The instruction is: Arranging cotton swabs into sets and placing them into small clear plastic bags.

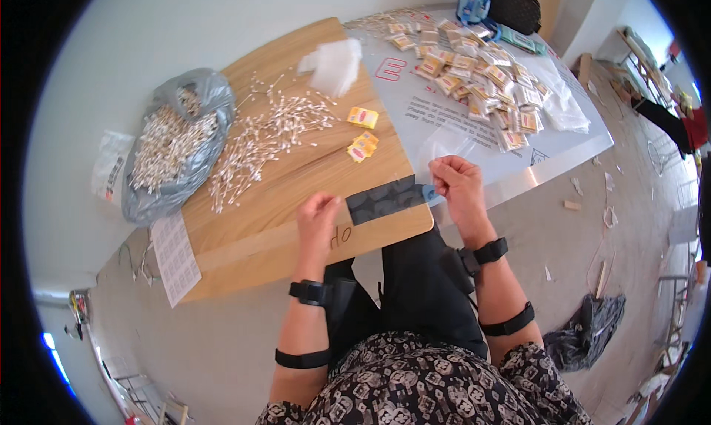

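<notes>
My right hand point(459, 184) is closed in a pinch at the table's front right corner, on a thin clear plastic bag point(446, 142) that stands up past the fingertips. My left hand point(317, 218) hovers over the front edge with its fingers curled together; whatever they hold, if anything, is too small to see. Between both hands lies a dark strip point(384, 201) with rounded marks, and a small blue piece point(429, 193) sits at its right end. Farther back are a yellow printed card point(363, 118) and several fanned yellow cards point(363, 147). Loose cotton swabs point(274, 132) spread across the wooden board.
A grey plastic bag point(222, 121) full of cotton swabs stands at the left, above a printed label sheet point(176, 255). White plastic sleeves point(333, 66) lie at the back. Many small packed bundles point(474, 73) cover the grey surface, near a blue bottle point(472, 3) and black pouch point(512, 9).
</notes>
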{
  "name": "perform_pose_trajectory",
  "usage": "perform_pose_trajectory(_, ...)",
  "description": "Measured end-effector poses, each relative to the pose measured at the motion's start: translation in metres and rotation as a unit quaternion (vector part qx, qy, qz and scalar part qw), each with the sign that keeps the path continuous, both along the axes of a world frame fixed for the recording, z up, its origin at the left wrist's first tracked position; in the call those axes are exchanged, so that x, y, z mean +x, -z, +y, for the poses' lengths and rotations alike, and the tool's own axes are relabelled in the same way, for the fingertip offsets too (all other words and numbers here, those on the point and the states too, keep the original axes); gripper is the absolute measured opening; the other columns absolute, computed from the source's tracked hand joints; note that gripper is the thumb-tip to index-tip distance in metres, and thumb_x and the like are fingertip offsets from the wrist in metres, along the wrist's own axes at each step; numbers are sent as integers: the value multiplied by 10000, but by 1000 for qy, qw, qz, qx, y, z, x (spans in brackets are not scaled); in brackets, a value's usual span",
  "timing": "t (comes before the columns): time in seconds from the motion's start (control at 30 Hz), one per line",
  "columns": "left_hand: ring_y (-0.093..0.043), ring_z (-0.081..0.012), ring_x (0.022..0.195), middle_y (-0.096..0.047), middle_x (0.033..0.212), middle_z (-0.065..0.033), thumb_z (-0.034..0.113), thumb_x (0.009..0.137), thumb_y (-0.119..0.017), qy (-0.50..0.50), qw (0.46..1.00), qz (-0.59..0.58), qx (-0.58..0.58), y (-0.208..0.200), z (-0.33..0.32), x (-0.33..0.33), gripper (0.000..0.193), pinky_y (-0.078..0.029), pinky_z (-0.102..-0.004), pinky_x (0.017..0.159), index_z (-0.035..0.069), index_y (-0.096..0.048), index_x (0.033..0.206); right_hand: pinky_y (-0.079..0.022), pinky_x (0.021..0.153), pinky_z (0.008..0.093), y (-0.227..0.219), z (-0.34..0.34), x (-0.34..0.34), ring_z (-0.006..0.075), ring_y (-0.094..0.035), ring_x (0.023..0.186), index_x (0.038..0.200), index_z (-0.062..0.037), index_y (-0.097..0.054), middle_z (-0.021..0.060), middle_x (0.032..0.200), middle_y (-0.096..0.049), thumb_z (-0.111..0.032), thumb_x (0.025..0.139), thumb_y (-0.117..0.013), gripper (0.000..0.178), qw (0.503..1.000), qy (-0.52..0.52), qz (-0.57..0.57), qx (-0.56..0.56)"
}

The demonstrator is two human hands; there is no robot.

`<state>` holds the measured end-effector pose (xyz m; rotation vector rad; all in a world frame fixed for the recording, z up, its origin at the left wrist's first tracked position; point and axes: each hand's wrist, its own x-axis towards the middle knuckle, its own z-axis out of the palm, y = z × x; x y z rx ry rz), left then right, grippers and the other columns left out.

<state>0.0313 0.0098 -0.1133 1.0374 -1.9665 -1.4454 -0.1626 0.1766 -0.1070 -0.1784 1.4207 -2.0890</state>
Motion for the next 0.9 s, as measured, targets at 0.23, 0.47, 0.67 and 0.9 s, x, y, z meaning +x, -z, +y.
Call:
perform_pose_trajectory(0.23, -578, -67, 764, -642, 844, -21, 94, 878, -654, 63, 980, 186, 34, -60, 71, -15, 115, -473, -216, 716, -16, -631, 901, -376, 521, 222, -35, -24, 72, 49, -475, 600, 742, 13, -607, -26, 645, -560, -118, 845, -679, 182, 978, -61, 198, 2)
perform_pose_trajectory(0.47, -568, -76, 693, -631, 793, -36, 90, 879, -654, 20, 970, 237, 51, -67, 80, 9, 120, -476, -227, 617, -11, -606, 835, -412, 517, 259, -48, -10, 111, 71, -500, 572, 708, 20, -555, 26, 618, -590, -79, 798, -703, 199, 917, -73, 381, 94)
perform_pose_trajectory(0.67, -566, -79, 600, -627, 707, -44, 61, 860, -648, -1, 965, 243, 100, -61, 84, 25, 110, -463, -217, 540, -23, -614, 799, -441, 589, 231, -52, 7, 116, 63, -559, 660, 786, 42, -625, 38, 716, -652, -65, 793, -701, 131, 956, -176, 237, -4)
perform_pose_trajectory(0.9, -575, -82, 617, -638, 755, -48, 15, 847, -643, -3, 968, 248, 49, -53, 91, 16, 69, -468, -222, 541, -23, -600, 885, -462, 590, 328, -42, 10, 122, 240, -587, 618, 765, 24, -588, 133, 710, -605, -19, 794, -632, 68, 897, -31, 426, 111)
